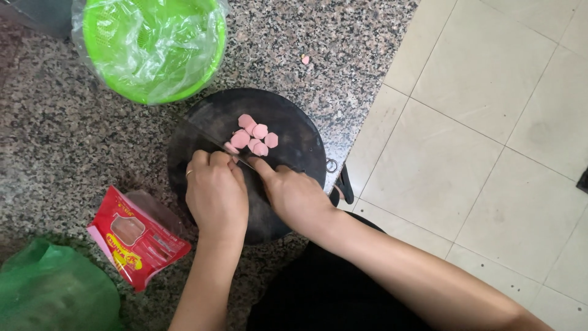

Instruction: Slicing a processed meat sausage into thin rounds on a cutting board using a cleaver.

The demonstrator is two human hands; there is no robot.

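The left hand [215,195], fingers curled, pins a pink sausage end on the dark round board [294,132]. The right hand [294,195] grips the knife just beside it; cut slices [254,138] lie beyond both hands' fingertips.

head view | looks steeply down, close | granite counter [67,129] left, tiled floor [490,122] right
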